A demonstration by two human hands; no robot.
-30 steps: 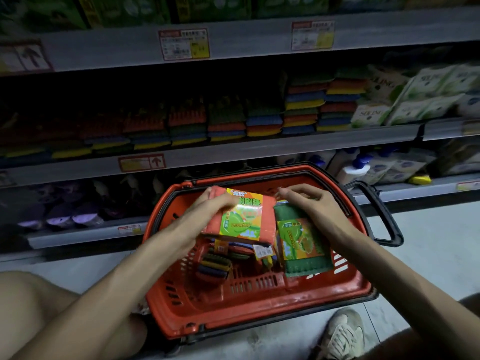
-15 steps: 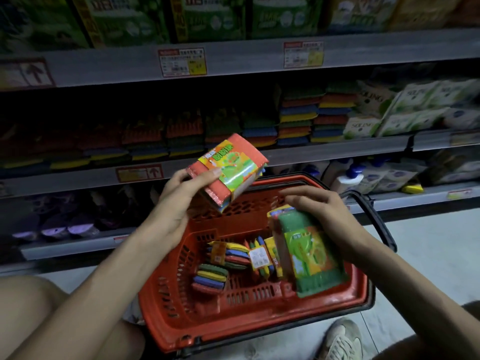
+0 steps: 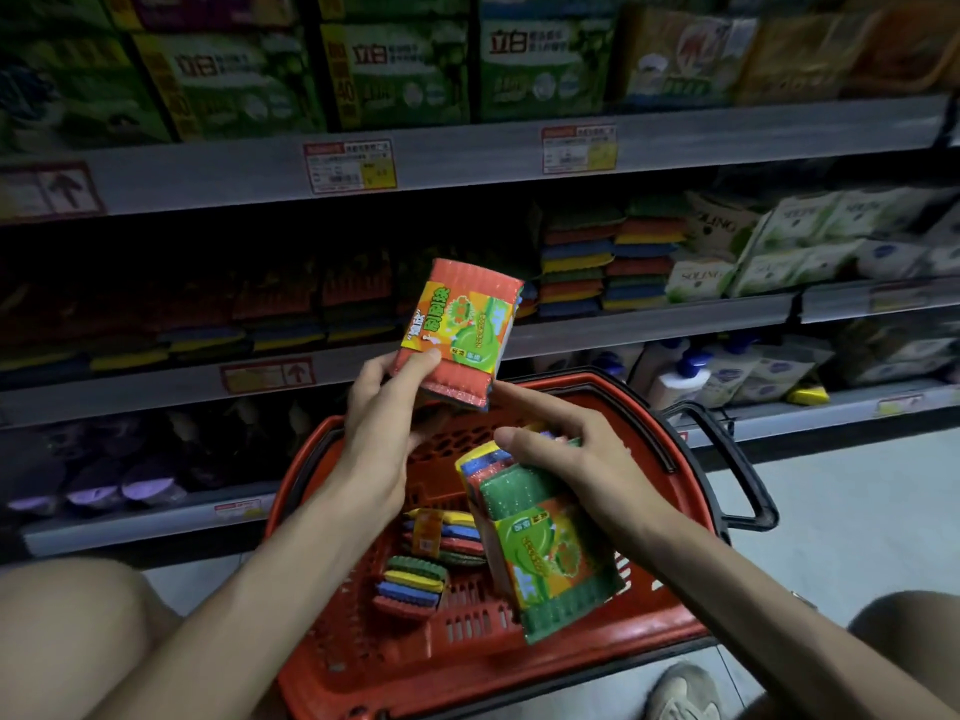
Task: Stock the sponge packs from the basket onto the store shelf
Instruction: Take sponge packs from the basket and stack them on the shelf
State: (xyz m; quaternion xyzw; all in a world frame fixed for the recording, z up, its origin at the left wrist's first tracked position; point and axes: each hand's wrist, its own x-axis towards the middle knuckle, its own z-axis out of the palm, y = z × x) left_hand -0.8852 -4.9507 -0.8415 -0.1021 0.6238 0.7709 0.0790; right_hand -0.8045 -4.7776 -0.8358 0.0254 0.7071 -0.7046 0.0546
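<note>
My left hand point(image 3: 387, 402) grips an orange-topped sponge pack point(image 3: 457, 327) by its lower end and holds it up in front of the middle shelf point(image 3: 649, 324). My right hand point(image 3: 561, 449) holds a green-topped sponge pack point(image 3: 545, 548) tilted over the red basket point(image 3: 467, 667), with its forefinger stretched out toward the orange pack. Two smaller striped sponge packs point(image 3: 415, 579) lie on the basket floor. Stacks of coloured sponges point(image 3: 608, 252) stand on the middle shelf.
Green boxed goods point(image 3: 400, 70) fill the top shelf. White packets point(image 3: 779, 241) sit right of the sponge stacks. Bottles with blue caps point(image 3: 680, 371) stand on the low shelf behind the basket's black handle point(image 3: 727, 470). My knees and a shoe point(image 3: 680, 693) frame the basket.
My left hand has lifted the orange pack out of the basket and up toward the middle shelf. My right hand has raised the green pack a little and tilted it.
</note>
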